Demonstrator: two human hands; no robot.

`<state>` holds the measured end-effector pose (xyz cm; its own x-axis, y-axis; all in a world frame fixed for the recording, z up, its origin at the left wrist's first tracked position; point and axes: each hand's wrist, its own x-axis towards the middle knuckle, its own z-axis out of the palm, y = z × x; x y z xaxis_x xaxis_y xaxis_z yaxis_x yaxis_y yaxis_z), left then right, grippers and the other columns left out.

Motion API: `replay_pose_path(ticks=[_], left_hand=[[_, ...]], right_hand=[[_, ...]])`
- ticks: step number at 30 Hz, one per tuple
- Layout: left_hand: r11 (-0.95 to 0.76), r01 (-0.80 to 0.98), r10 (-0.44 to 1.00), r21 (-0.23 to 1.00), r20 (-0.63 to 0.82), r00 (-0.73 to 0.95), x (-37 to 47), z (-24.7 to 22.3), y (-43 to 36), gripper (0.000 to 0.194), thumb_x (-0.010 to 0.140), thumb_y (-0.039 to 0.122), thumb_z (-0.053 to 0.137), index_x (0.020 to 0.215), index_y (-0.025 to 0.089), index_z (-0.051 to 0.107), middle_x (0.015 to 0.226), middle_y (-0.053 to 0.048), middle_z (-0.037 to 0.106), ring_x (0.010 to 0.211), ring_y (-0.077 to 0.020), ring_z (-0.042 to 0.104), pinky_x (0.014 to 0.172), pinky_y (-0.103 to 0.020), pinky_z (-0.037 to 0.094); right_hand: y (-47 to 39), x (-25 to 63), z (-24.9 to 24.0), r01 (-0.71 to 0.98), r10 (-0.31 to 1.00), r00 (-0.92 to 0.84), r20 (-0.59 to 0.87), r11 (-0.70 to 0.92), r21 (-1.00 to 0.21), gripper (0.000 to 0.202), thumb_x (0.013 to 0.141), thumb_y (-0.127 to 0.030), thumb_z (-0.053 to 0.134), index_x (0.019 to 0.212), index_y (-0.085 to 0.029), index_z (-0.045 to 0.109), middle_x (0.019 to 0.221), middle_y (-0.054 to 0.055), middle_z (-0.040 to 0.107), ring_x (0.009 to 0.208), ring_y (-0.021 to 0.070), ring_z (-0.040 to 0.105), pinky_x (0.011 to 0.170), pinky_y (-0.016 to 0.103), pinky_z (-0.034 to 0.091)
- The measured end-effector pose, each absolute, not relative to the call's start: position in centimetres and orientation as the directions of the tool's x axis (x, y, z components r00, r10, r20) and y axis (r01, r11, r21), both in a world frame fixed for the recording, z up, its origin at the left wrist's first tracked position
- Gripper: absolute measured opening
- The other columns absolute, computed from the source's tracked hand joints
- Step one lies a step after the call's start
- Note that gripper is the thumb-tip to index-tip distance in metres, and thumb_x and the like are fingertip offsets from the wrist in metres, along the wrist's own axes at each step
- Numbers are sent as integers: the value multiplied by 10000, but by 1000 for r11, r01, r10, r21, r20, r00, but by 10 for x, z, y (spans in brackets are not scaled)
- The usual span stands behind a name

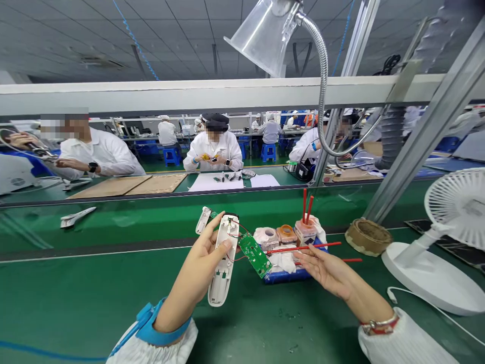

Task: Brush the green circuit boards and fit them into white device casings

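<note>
My left hand [206, 255] is closed around a long white plastic housing [219, 289], tilted with its hollow inner side facing me. Thin red wires run from the housing to a green circuit board [255, 255], which hangs off its right side. My right hand [326, 268] reaches palm up to the blue tray [282, 277], its fingers stretched out beside two red sticks [322, 246] lying across it. Whether the fingertips touch a stick is unclear. Small bottles [287, 234] and white crumpled wipes [284, 261] sit in the tray.
Two more red sticks [309, 206] stand in a bottle at the back. To the right are a tape roll [368, 237], a white fan [428, 273] and its cable. A lamp [265, 38] hangs overhead. A small white part [203, 220] lies behind my left hand. Co-workers sit opposite.
</note>
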<state>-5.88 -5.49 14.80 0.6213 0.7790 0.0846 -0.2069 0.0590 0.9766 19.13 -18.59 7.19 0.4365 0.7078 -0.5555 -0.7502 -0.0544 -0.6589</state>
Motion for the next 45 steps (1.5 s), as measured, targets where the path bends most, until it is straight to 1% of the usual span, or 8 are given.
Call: replay_pose_path(ticks=[8, 15, 20, 25, 29, 32, 39, 45], left_hand=[[-56, -160, 777, 986, 143, 612, -63, 145, -58, 579, 807, 308, 610, 1333, 356, 374, 1041, 6, 620, 776, -108, 580, 641, -179, 473], [-242, -156, 737, 958, 286, 613, -65, 143, -66, 525, 850, 298, 545, 1343, 324, 368, 1026, -28, 642, 872, -158, 604, 696, -230, 506], [-313, -186, 649, 931, 353, 674, -59, 142, -78, 519, 854, 268, 523, 1348, 321, 374, 977, -32, 663, 817, -174, 624, 642, -241, 514], [-461, -153, 614, 874, 439, 656, -59, 137, -77, 519, 873, 219, 473, 1364, 334, 352, 939, -35, 670, 784, -179, 620, 677, -283, 513], [-728, -232, 386, 645, 666, 638, -59, 132, -67, 586, 851, 64, 413, 1311, 427, 398, 1053, -30, 609, 857, -163, 595, 726, -282, 491], [-859, -169, 273, 482, 713, 646, -56, 133, -63, 683, 793, -38, 367, 1289, 427, 432, 1037, -38, 554, 888, -149, 573, 722, -241, 471], [-898, 100, 389, 429, 663, 639, -46, 130, -60, 556, 736, -54, 336, 1101, 273, 599, 965, -51, 534, 766, -129, 575, 617, -216, 467], [-889, 60, 419, 453, 754, 507, -39, 122, -55, 488, 761, -34, 359, 1065, 254, 610, 1019, -55, 593, 820, -133, 602, 632, -225, 480]], right_hand=[[-176, 193, 79, -816, 693, 417, -588, 1, -578, 259, 987, -152, 343, 1169, 21, 408, 854, 203, 647, 550, 160, 658, 483, 176, 564], [-211, 162, 111, -775, 758, 429, -492, 28, -631, 291, 963, -97, 377, 1254, -82, 385, 1064, 186, 616, 587, 138, 658, 544, 207, 578], [-205, 118, 127, -620, 997, 47, -68, -24, -784, 332, 929, -282, 530, 1212, -110, 508, 1163, 171, 563, 1018, 253, 581, 832, 348, 511], [-193, 105, 133, -418, 968, -250, 38, -73, -905, 411, 842, -439, 627, 1072, -99, 608, 967, 135, 622, 798, 195, 641, 713, 286, 511], [-188, 112, 133, -283, 973, -224, 55, -11, -959, 477, 745, -476, 711, 1015, -93, 623, 964, 127, 613, 772, 176, 621, 703, 258, 475], [-186, 115, 131, -208, 979, -202, 11, -31, -978, 519, 697, -448, 761, 1058, -123, 580, 990, 103, 599, 776, 180, 614, 710, 264, 459], [-177, 93, 129, -38, 1000, 7, 29, 29, -999, 424, 700, -322, 783, 1002, -208, 508, 818, -26, 524, 657, 112, 527, 574, 204, 407], [-168, 73, 130, -18, 985, 169, 40, 44, -999, 470, 674, -366, 795, 984, -209, 478, 817, -12, 545, 625, 121, 523, 555, 224, 403]])
